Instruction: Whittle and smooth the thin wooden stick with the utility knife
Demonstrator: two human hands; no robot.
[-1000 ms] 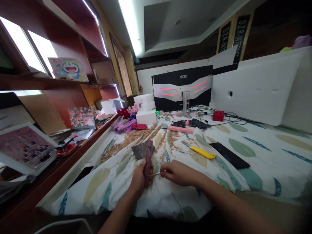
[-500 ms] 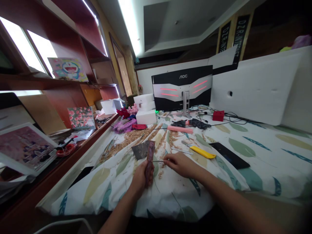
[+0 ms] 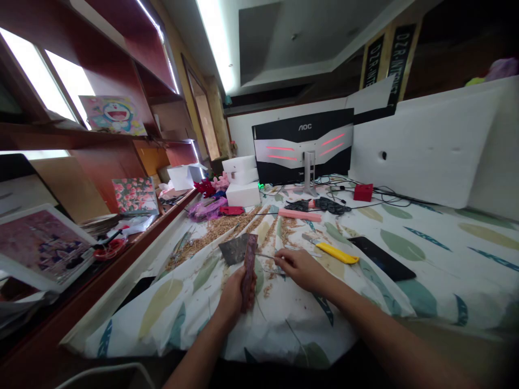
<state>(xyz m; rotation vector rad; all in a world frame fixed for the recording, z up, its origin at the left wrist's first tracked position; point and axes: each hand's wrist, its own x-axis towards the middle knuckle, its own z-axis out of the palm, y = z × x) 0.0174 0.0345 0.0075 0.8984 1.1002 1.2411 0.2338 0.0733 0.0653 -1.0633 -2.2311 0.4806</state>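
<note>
My left hand (image 3: 235, 294) is closed around a reddish-brown wooden bar (image 3: 248, 270), held roughly upright above the cloth near the front. Just left of the bar's upper part is a dark grey flat sheet (image 3: 235, 249); whether the two are joined I cannot tell. Between the pinched fingers of my right hand (image 3: 298, 267) is a thin metal rod (image 3: 265, 255), pointing left at the bar's right edge. Whether its tip touches the wood is too small to see. A yellow utility knife (image 3: 336, 253) lies right of my right hand.
Wood shavings (image 3: 219, 229) are scattered over the leaf-patterned cloth (image 3: 162, 313). Right of the knife lies a black flat slab (image 3: 381, 258). Farther back are a pink bar (image 3: 299, 215), black gloves (image 3: 330, 205), a red box (image 3: 363, 192), white foam blocks (image 3: 242, 194) and a monitor (image 3: 304, 146).
My right hand has shifted slightly, and the rod now meets the bar's edge higher up, tilted where it was nearly level before. My left hand and the bar look unmoved.
</note>
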